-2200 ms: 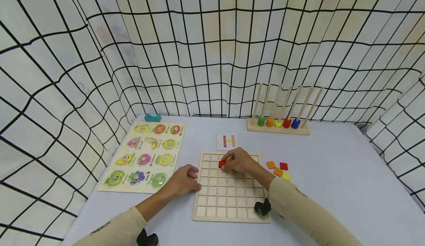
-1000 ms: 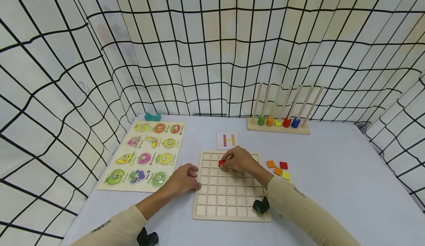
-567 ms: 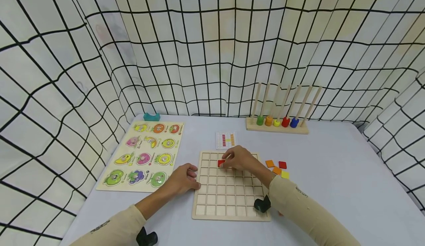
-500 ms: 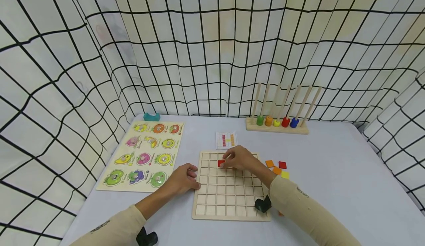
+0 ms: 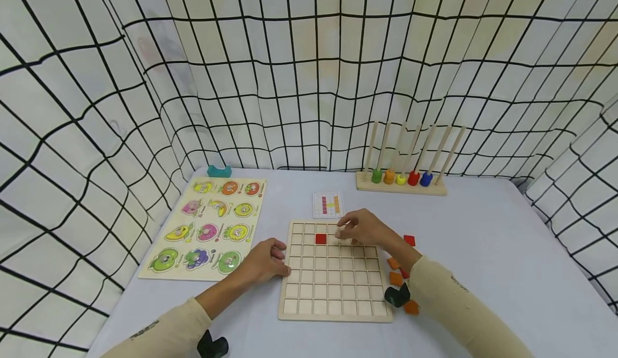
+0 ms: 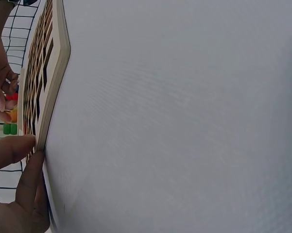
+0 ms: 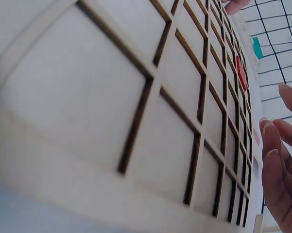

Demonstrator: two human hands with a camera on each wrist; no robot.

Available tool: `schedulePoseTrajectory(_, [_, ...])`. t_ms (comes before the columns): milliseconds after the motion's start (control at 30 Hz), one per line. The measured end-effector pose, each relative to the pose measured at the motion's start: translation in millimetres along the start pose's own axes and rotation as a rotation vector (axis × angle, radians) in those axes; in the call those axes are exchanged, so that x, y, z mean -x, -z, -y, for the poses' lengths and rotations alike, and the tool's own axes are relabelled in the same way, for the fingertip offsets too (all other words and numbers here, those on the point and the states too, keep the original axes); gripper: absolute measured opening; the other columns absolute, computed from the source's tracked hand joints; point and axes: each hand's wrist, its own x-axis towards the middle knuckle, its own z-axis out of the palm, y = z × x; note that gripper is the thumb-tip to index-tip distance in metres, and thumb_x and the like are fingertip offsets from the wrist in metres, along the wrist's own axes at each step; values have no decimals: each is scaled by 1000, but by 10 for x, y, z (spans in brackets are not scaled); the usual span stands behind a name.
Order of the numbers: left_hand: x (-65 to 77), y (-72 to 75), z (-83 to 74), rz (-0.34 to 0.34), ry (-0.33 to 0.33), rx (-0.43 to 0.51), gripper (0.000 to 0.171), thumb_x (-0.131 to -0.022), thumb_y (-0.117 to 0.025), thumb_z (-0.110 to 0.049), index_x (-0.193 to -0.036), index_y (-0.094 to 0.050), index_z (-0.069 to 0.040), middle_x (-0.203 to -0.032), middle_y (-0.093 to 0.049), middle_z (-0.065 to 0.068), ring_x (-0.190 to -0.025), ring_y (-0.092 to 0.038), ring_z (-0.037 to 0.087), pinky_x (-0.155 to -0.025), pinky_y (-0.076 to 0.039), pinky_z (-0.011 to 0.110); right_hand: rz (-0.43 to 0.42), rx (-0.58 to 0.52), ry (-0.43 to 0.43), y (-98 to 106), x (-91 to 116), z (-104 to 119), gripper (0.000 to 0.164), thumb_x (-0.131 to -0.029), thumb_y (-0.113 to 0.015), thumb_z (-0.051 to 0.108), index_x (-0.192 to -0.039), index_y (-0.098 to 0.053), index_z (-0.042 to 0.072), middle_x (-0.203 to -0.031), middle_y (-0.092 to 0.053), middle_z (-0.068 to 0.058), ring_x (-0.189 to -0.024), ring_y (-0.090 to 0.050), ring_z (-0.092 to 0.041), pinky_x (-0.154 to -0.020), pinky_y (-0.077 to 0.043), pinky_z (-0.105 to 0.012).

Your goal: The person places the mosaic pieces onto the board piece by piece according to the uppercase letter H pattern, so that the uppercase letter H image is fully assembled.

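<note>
On a white table (image 5: 483, 272), a square pale-wood grid board (image 5: 335, 316) lies flat, divided into small square compartments. One red square tile (image 5: 321, 239) sits in it, second row from the far edge, third column from the left.

The right hand (image 5: 364, 228) is above the board's far right part, to the right of that tile; its fingers are gently bent and the thumb stands apart from the fingertips. The left hand (image 5: 263, 261) rests at the board's left edge, fingers relaxed and slightly spread, thumb tip touching the rim.

To the right of the board, partly hidden by the right arm, lie loose orange square tiles (image 5: 412, 307) and red ones. Just beyond the far edge is a small white pattern card (image 5: 328, 205). At left, a cream puzzle board (image 5: 193, 276) holds twelve colourful fruit pieces. Far right, a wooden peg stand (image 5: 401, 188) carries green, orange, yellow, red and blue beads.
</note>
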Motion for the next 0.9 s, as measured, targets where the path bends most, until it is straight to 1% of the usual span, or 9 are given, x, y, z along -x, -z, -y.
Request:
schedulePoseTrajectory(167, [-5,5,13,-3,13,8,50,-74,-83,-7,-119,-61,-2,-99,-61,6,-85,-59,17,-73,-51,27,-16,-25,-45,108,54,-89,32,-88,-77,25,-116,-71,9,-90,-66,-6,-68,-62,-18,-62,-54,-25])
schedulePoseTrajectory(233, [-3,10,16,-1,26,24,50,-75,-83,-8,-120,-62,-2,-100,-61,7,-86,-59,17,-73,-52,27,-18,-17,-43,151,80,-119,33,-89,-76,26,-117,-70,9,-92,-67,-5,-69,-63,-18,-62,-54,-26])
schedulePoseTrajectory(367, [22,22,13,8,59,84,51,-76,-81,-7,-122,-61,-1,-104,-62,8,-85,-61,17,-74,-57,27,-19,7,-25,242,137,-162,35,-91,-74,26,-120,-69,8,-94,-69,-6,-68,-63,-18,-63,-56,-28])
schedulePoseTrajectory(467, [44,28,3,15,75,115,51,-78,-80,-6,-124,-61,-1,-105,-61,10,-84,-63,17,-74,-59,28,-20,19,-24,304,171,-203,35,-92,-73,27,-121,-68,8,-95,-71,-5,-67,-63,-19,-61,-55,-28])
schedulePoseTrajectory(633, [58,27,-8,14,84,145,51,-78,-79,-5,-125,-61,-1,-107,-61,10,-83,-64,16,-75,-60,28,-19,9,-25,408,222,-305,38,-92,-72,30,-125,-68,11,-100,-71,-6,-71,-64,-20,-59,-53,-27])
schedulePoseTrajectory(767, [51,14,-5,11,85,154,50,-77,-78,-3,-124,-61,-1,-107,-62,10,-83,-64,16,-75,-60,28,-29,4,-10,505,270,-392,40,-92,-72,31,-126,-67,11,-104,-70,-9,-77,-63,-21,-63,-55,-27])
schedulePoseTrajectory(900, [34,-6,3,9,80,143,50,-76,-78,-3,-124,-61,-1,-106,-61,9,-82,-63,16,-73,-59,26,-56,24,-7,620,312,-476,42,-92,-72,33,-127,-68,11,-108,-69,-9,-77,-62,-22,-65,-55,-28])
